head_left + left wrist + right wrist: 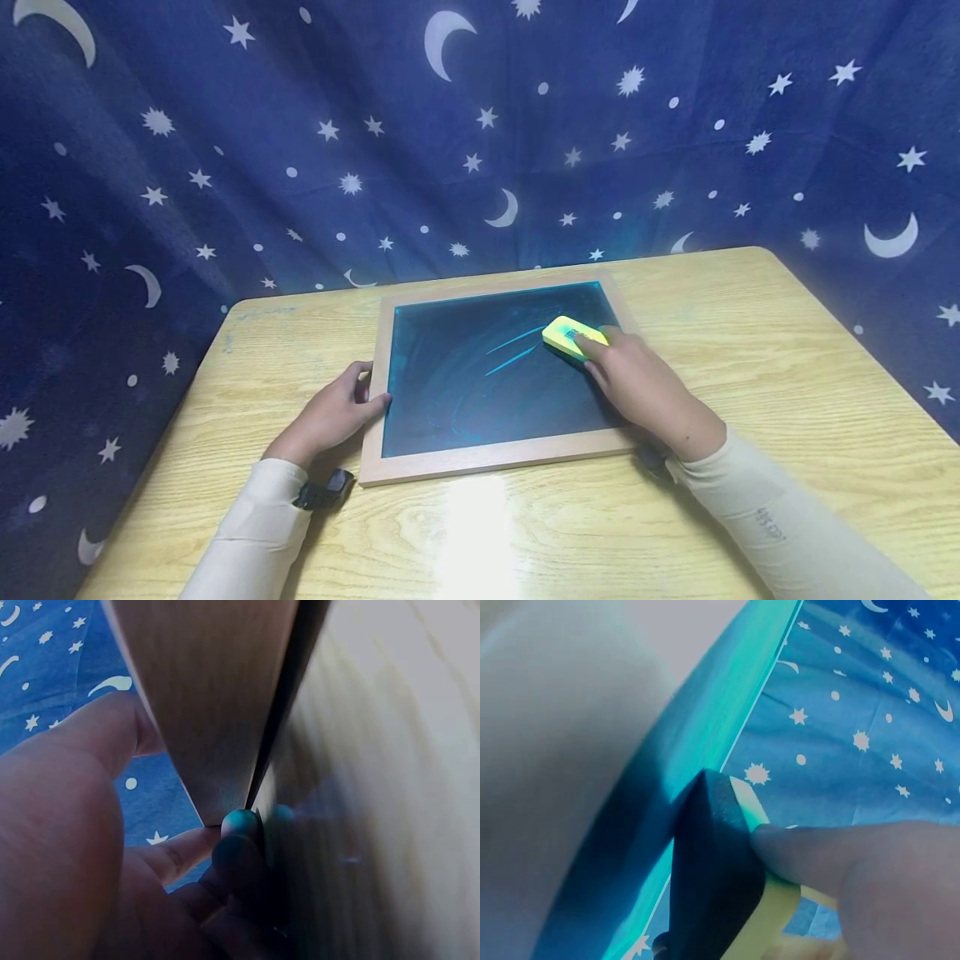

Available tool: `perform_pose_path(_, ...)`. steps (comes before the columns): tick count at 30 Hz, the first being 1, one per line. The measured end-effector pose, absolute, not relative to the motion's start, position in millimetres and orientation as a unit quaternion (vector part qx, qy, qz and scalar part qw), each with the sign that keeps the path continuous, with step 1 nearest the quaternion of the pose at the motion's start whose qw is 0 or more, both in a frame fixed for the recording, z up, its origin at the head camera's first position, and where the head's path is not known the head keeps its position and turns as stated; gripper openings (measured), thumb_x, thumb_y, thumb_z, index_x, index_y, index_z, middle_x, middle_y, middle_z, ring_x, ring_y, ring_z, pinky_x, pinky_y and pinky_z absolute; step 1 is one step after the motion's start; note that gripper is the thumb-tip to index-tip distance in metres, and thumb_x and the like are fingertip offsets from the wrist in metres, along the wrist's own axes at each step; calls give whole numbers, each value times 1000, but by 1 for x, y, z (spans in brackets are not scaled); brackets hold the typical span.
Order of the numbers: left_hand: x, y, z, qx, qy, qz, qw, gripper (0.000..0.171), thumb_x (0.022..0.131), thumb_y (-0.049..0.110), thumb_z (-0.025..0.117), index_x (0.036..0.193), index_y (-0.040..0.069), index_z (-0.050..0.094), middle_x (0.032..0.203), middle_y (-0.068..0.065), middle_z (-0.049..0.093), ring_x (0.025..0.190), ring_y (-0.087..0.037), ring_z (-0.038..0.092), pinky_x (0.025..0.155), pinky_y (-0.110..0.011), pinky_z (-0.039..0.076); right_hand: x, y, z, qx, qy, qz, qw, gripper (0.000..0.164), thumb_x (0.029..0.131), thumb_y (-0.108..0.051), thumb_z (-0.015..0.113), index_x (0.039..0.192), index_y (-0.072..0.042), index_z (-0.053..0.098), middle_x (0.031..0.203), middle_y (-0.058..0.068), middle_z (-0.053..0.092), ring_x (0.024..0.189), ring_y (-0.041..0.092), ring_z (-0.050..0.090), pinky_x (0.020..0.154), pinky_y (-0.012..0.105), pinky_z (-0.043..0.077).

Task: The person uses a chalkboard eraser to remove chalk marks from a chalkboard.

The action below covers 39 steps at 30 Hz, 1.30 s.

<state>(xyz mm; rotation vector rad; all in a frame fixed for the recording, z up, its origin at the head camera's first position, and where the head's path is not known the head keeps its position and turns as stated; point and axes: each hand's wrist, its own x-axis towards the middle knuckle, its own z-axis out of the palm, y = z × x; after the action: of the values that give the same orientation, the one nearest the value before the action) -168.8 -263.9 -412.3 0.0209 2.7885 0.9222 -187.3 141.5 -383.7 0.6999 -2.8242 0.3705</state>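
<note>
A small chalkboard (pixel 450 375) with a light wooden frame (pixel 495 460) lies on the table, smeared with faint blue chalk dust. Two bright blue strokes (pixel 512 361) cross its middle. My right hand (pixel 645 383) grips a board eraser (pixel 567 335) with a yellow top, over the board's right half. In the right wrist view, the eraser's dark felt side (pixel 716 862) faces the board, with a finger pressed on the yellow part. At the frame's left side, my left hand (pixel 330 417) holds the edge, thumb on top. Fingertips (pixel 241 825) show low beside the frame in the left wrist view.
The wood-grain table (pixel 780 358) extends around the board, with faint blue marks at its back left corner. Behind it hangs a dark blue cloth (pixel 405 183) with moons and stars. A black strap device (pixel 327 490) sits on the left wrist.
</note>
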Motion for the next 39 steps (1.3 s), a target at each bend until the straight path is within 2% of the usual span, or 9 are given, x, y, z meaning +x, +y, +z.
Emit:
perform_pose_path(7, -169, -264, -413, 7, 945, 311, 101, 67, 98, 39, 60, 150, 5, 36, 117, -17, 67, 101, -25, 65, 94, -50, 49, -189, 145, -381, 229, -960, 114, 112, 37, 93, -8, 66, 130, -3, 65, 99, 24, 64, 84, 35, 63, 78, 53, 55)
perform_pose_path(10, -169, -264, -413, 7, 945, 312, 100, 67, 98, 39, 60, 150, 6, 36, 119, -17, 67, 102, -25, 65, 95, -50, 49, -187, 145, -378, 223, -963, 116, 97, 39, 93, -6, 62, 132, -3, 64, 101, 26, 64, 84, 35, 62, 79, 54, 55)
perform_pose_path(16, -168, -265, -413, 9, 946, 310, 95, 67, 97, 40, 61, 150, 5, 37, 119, -17, 67, 105, -27, 64, 97, -51, 48, -185, 143, -375, 197, -970, 134, 56, 51, 88, -6, 54, 138, -5, 59, 123, 32, 59, 99, 42, 61, 88, 58, 51)
perform_pose_path(24, -169, -264, -413, 13, 948, 304, 91, 65, 98, 38, 60, 148, 4, 39, 124, -21, 67, 117, -36, 62, 102, -56, 45, -185, 139, -376, 211, -968, 123, 58, 47, 93, -7, 51, 139, -9, 60, 136, 30, 55, 119, 47, 57, 98, 59, 48)
perform_pose_path(32, -169, -265, -413, 8, 951, 297, 91, 64, 97, 40, 61, 148, 6, 40, 107, -12, 66, 97, -25, 62, 90, -48, 49, -181, 133, -378, 222, -967, 114, 48, 47, 94, -8, 52, 141, -12, 58, 141, 29, 52, 122, 48, 55, 100, 59, 47)
perform_pose_path(39, -169, -265, -413, 4, 951, 295, 92, 64, 97, 42, 61, 147, 7, 41, 101, -8, 62, 91, -22, 58, 84, -42, 48, -176, 125, -381, 239, -965, 109, 27, 50, 96, -12, 52, 146, -16, 54, 147, 26, 47, 124, 45, 53, 101, 57, 47)
